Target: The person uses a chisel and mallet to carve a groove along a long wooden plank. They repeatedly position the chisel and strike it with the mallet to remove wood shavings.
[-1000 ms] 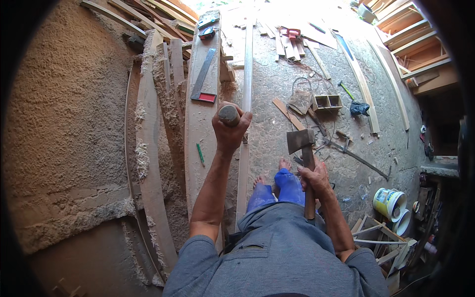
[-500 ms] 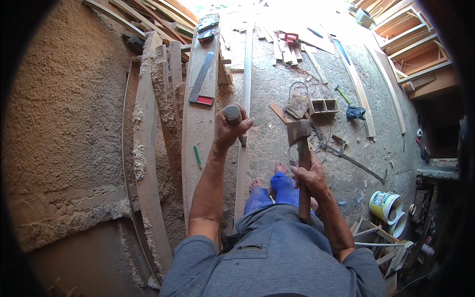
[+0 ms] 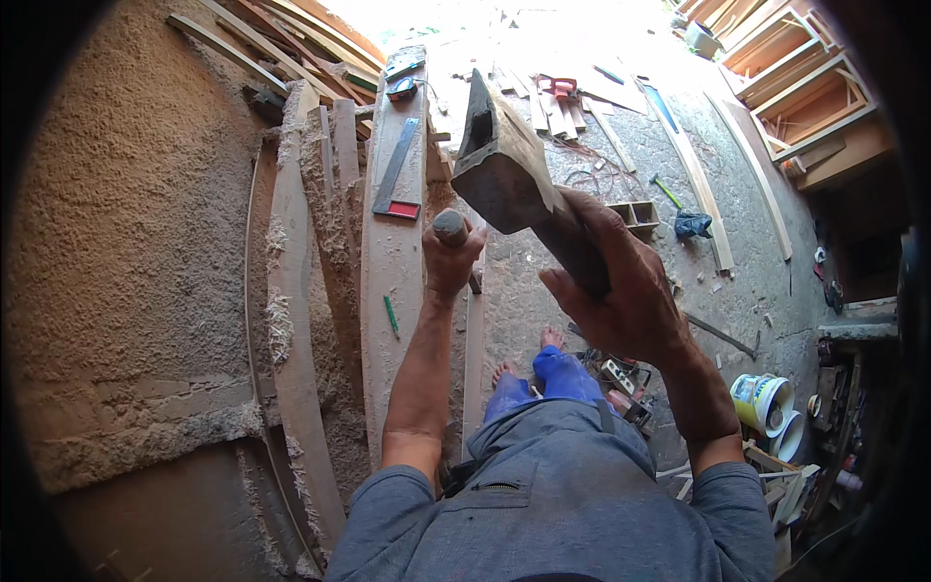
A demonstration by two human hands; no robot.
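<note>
My right hand (image 3: pixel 621 286) grips the wooden handle of a hatchet (image 3: pixel 499 160), raised high so its dark metal head fills the upper middle of the view. My left hand (image 3: pixel 451 257) is closed around a chisel (image 3: pixel 449 227) with a rounded wooden top, held upright on a narrow wooden strip (image 3: pixel 474 359) that runs away from me. To the left of that strip lies a wide plank (image 3: pixel 393 281).
On the wide plank lie a metal square with a red end (image 3: pixel 396 175) and a green pencil (image 3: pixel 390 315). Curved boards (image 3: pixel 291 320) and a sawdust heap (image 3: pixel 126 223) lie left. Wooden frames (image 3: pixel 805 97), scattered strips and tape rolls (image 3: pixel 766 403) are right. My bare feet (image 3: pixel 524 359) stand below.
My right hand has lifted the hatchet from low beside my legs up toward the camera. The left hand has kept the chisel in about the same place on the strip.
</note>
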